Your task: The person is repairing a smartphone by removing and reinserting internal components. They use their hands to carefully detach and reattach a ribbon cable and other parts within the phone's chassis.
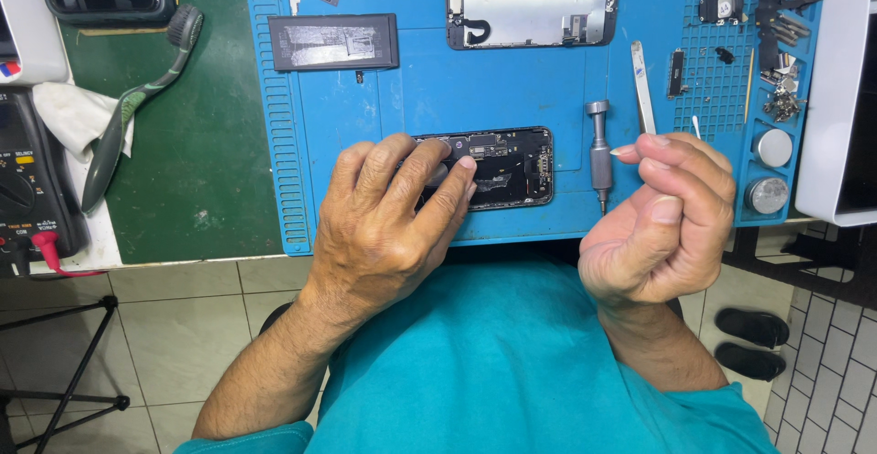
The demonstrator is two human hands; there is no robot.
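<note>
Head view, nearest first: a teal shirt (512, 363) fills the bottom edge, soft and creased, with pale floor tiles (174, 308) to its left. Above it the left hand (388, 216) lies flat, fingers spread, pressing on the left half of an opened phone body (512, 166); that hand clamps nothing, it only holds the body down. The body is a dark, rounded rectangle lying lengthwise at the near edge of the blue mat (438, 89), its inside bare: black boards, small metal shields and a port block, matte with a few bright glints. The right hand (662, 221) is curled loosely, raised just right of the phone, thumb and forefinger pinched together; whether anything tiny sits between them I cannot tell. Between the hands stands a short steel screwdriver (599, 154), knurled cap away, tip toward the person. The mat is rubbery, ribbed along its left edge and gridded at right. Farther on lie slim metal tweezers (643, 87), a flat black battery (334, 42) with a silvery label, and a screen panel (533, 2), back up, dull grey metal. Left of the mat, on green baize, rests a grey-green brush (137, 107).
</note>
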